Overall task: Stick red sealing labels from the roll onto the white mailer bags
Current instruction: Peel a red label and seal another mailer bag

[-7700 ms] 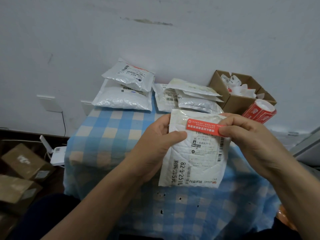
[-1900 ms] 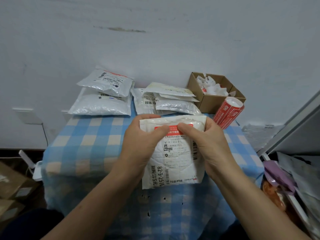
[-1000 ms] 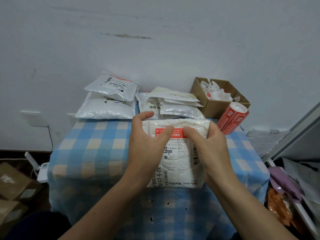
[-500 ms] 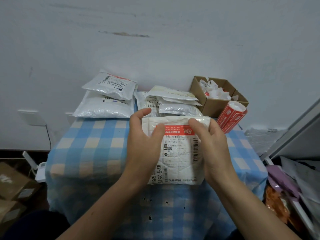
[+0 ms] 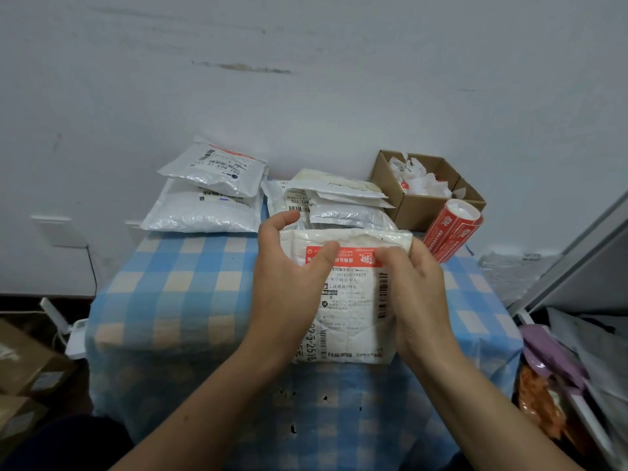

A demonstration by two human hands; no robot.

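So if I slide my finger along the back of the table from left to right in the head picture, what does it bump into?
Left pile of white mailer bags → middle pile of mailer bags → cardboard box holding crumpled white scraps → roll of red labels, lying in front of the box's right end.

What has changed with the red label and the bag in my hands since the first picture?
The red label, then held at one end by the right hand and tilted, now lies flat across the top of the mailer bag, with both thumbs pressing it. The left hand still grips the bag's left edge. The stacked bags, cardboard box and label roll stayed put.
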